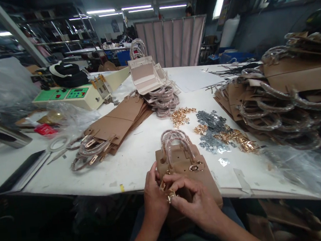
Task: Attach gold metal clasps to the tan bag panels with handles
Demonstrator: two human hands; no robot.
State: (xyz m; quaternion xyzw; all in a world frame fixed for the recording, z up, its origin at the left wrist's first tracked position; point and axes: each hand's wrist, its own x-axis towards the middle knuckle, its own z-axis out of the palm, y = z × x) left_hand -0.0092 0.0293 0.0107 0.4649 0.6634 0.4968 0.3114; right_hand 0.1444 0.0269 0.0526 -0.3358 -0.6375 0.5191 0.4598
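Observation:
A brown handbag piece point(208, 174) lies over the table's front edge, its handles point(176, 139) wrapped in clear plastic. On its right side a gold turn-lock plate point(195, 168) is fitted on a strap. My left hand point(156, 198) is closed around the piece's left edge, thumb up. My right hand point(195, 200) is closed, pinching a small gold metal fitting point(171, 196) between thumb and fingers, right against my left hand. The fingers partly hide the fitting and the leather under it.
Gold fittings point(180, 116) and grey metal plates point(211, 121) lie in heaps beyond the bag. Brown bag panels are stacked at left point(115, 125) and right point(295, 73). A cream machine point(84, 99), scissors point(58, 155), a tape roll point(58, 143) and a notebook point(20, 173) are leftward.

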